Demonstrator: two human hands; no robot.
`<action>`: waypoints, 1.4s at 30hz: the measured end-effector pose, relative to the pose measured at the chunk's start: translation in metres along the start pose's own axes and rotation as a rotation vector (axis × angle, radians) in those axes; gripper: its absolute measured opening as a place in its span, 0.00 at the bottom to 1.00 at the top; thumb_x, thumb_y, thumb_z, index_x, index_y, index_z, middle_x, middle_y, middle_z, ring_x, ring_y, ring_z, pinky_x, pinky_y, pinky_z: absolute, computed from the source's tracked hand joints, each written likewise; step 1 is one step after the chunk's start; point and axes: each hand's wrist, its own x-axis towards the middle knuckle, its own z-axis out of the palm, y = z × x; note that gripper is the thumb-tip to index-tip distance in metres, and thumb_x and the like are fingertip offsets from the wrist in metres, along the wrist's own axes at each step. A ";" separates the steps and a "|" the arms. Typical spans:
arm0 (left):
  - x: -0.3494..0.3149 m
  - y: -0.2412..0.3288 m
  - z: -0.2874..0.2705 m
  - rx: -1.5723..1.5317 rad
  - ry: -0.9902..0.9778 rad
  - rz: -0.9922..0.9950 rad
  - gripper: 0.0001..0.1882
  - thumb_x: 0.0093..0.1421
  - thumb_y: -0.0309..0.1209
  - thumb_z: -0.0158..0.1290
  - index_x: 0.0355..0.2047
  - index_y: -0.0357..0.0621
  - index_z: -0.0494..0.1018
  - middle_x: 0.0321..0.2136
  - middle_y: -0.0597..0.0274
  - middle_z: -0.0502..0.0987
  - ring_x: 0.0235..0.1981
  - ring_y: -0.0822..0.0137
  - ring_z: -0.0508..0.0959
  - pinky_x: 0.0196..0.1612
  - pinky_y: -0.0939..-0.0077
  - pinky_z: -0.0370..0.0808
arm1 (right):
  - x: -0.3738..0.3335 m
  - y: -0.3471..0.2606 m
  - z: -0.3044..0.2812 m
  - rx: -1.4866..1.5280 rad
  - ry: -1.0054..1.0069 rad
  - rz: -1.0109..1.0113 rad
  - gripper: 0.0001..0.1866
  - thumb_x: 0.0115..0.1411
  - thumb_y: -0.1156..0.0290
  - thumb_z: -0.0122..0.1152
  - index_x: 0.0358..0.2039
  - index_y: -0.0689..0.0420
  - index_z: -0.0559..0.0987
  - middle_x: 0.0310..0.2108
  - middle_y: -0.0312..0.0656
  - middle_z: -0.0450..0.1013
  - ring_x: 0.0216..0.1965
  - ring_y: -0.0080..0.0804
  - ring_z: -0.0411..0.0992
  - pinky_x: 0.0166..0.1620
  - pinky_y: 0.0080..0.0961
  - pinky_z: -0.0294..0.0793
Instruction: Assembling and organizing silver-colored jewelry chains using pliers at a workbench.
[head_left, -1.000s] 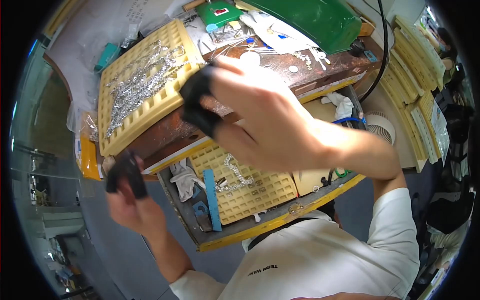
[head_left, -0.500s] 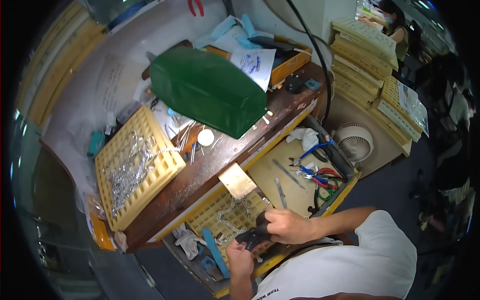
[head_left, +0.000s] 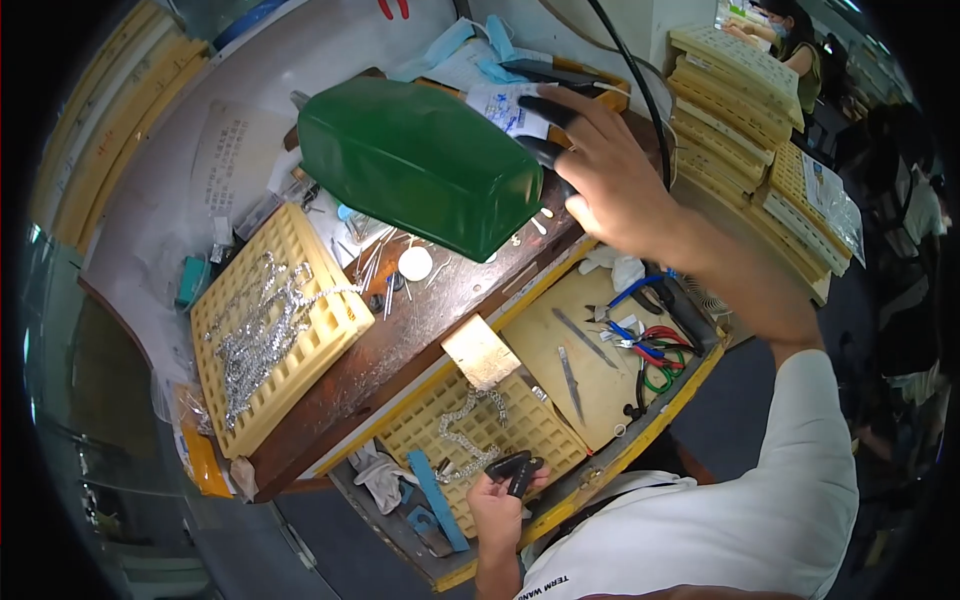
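Observation:
Black finger covers sit on the fingertips of both hands. My right hand [head_left: 615,180] is raised beside the right end of a large green boxy hood [head_left: 415,165], its fingers apart and holding nothing. Low over the open drawer is my left hand [head_left: 503,497], its covered fingertips pressed together; anything between them is too small to make out. Close by, a silver link chain [head_left: 452,436] lies across a yellow gridded tray [head_left: 410,425] in the drawer. The chain's upper end is by a wooden block [head_left: 481,352] that juts from the bench edge.
Several pliers [head_left: 650,345] and two thin metal tools lie at the drawer's right. A second gridded tray [head_left: 340,335], heaped with silver chains [head_left: 260,345], tilts on the bench at left. Stacked yellow trays [head_left: 730,120] stand at far right; a person [head_left: 795,50] sits beyond.
My right hand has left the left hand and risen up and right to the green hood. The left hand stays low over the drawer, near the chain.

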 end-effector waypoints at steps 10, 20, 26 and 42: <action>-0.012 -0.004 -0.008 -0.012 0.048 -0.025 0.09 0.65 0.13 0.50 0.45 0.25 0.73 0.38 0.45 0.81 0.37 0.54 0.85 0.42 0.66 0.85 | 0.038 0.051 0.021 -0.390 0.159 0.040 0.07 0.47 0.72 0.66 0.20 0.58 0.76 0.30 0.42 0.66 0.41 0.41 0.69 0.41 0.36 0.72; -0.006 -0.009 -0.012 -0.045 0.043 -0.025 0.09 0.64 0.17 0.53 0.45 0.29 0.75 0.36 0.48 0.82 0.34 0.59 0.85 0.38 0.67 0.84 | 0.030 0.075 0.029 -0.495 0.142 0.039 0.09 0.47 0.70 0.69 0.22 0.59 0.76 0.33 0.43 0.66 0.40 0.42 0.73 0.38 0.39 0.75; 0.003 -0.004 -0.013 -0.066 0.027 -0.053 0.09 0.65 0.16 0.52 0.45 0.29 0.76 0.36 0.49 0.83 0.34 0.60 0.85 0.38 0.68 0.84 | 0.018 0.069 0.003 -0.320 -0.169 -0.046 0.05 0.49 0.77 0.58 0.28 0.62 0.77 0.35 0.47 0.70 0.42 0.47 0.70 0.46 0.41 0.72; 0.002 -0.015 -0.025 0.035 -0.102 -0.186 0.21 0.58 0.09 0.45 0.52 0.30 0.74 0.40 0.55 0.81 0.39 0.68 0.82 0.46 0.76 0.79 | 0.049 -0.045 0.052 0.452 -0.432 0.294 0.21 0.65 0.72 0.48 0.58 0.61 0.74 0.38 0.51 0.74 0.38 0.36 0.73 0.46 0.29 0.72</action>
